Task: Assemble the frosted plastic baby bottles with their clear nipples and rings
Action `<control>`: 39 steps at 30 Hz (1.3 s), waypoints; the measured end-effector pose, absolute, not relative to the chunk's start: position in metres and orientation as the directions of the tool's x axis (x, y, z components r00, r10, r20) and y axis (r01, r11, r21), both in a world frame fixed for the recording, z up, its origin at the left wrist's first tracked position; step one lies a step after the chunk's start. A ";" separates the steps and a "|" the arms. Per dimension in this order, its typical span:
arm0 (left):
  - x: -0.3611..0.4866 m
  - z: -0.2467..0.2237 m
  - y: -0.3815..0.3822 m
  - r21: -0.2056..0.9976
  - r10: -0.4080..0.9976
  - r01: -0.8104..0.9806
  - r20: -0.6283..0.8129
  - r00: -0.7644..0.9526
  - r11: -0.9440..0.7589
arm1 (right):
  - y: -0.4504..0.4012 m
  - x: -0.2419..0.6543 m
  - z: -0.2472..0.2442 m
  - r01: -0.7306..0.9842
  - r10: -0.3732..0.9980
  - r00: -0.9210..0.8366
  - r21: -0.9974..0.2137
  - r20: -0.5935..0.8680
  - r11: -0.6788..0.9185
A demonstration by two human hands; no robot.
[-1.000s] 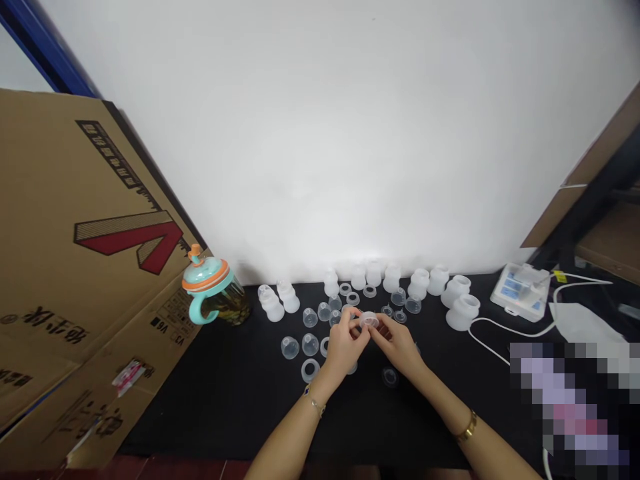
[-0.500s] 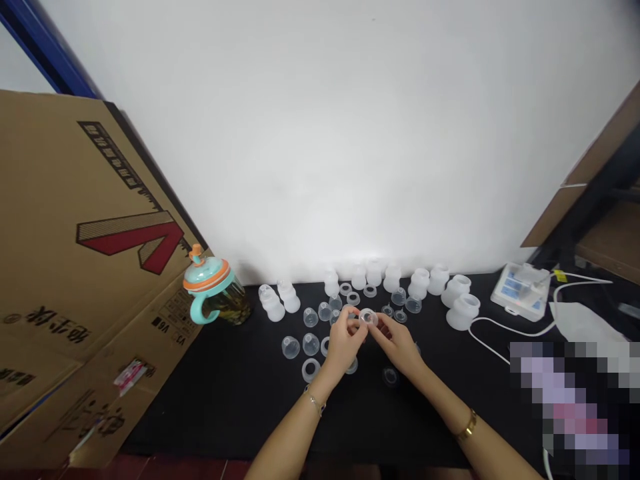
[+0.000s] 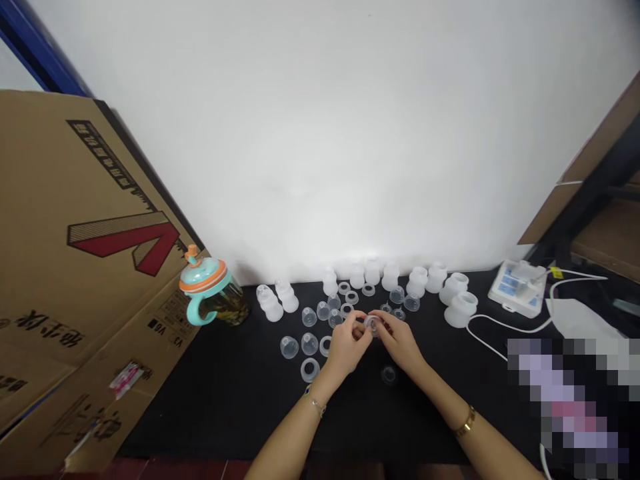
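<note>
Both hands meet over the middle of the black table. My left hand (image 3: 349, 340) pinches a translucent baby bottle collar ring (image 3: 371, 323) from the left. On its other side, my right hand (image 3: 400, 340) has its thumb and fingers closed on the same ring. Something clear seems to sit inside the ring, but fingers partly cover it. Loose collar rings (image 3: 310, 370) and clear dome caps (image 3: 309, 344) lie to the left of my hands. Clear silicone nipples (image 3: 399, 313) lie just beyond my right hand, and another clear round piece (image 3: 389, 375) lies below it.
White bottle bodies (image 3: 461, 309) line the wall side of the table. Two capped bottles (image 3: 269, 303) stand at the left, near a lidded mug (image 3: 210, 290) and a large cardboard box (image 3: 45, 267). At right are a clear plastic case (image 3: 518, 288) and a white cable (image 3: 515, 329).
My fingers have closed further over the collar ring, which has shifted slightly right and down and is more covered now. The view has moved a little.
</note>
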State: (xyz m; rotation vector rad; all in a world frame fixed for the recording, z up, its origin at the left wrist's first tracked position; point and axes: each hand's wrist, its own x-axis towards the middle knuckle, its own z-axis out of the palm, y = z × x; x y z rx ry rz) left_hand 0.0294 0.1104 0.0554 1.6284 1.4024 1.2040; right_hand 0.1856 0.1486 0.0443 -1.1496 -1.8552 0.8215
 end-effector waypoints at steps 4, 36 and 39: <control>0.029 0.057 0.109 0.891 0.972 0.401 0.234 -0.006 -0.212 | 0.149 0.185 0.044 0.439 0.914 -0.282 -0.808 0.291 0.392; 0.029 0.062 0.110 0.876 0.961 0.437 0.264 -0.083 -0.203 | 0.148 0.186 0.045 0.493 0.912 -0.297 -0.773 0.282 0.399; 0.028 0.065 0.110 0.862 0.958 0.462 0.276 -0.079 -0.210 | 0.146 0.185 0.046 0.507 0.911 -0.297 -0.761 0.286 0.405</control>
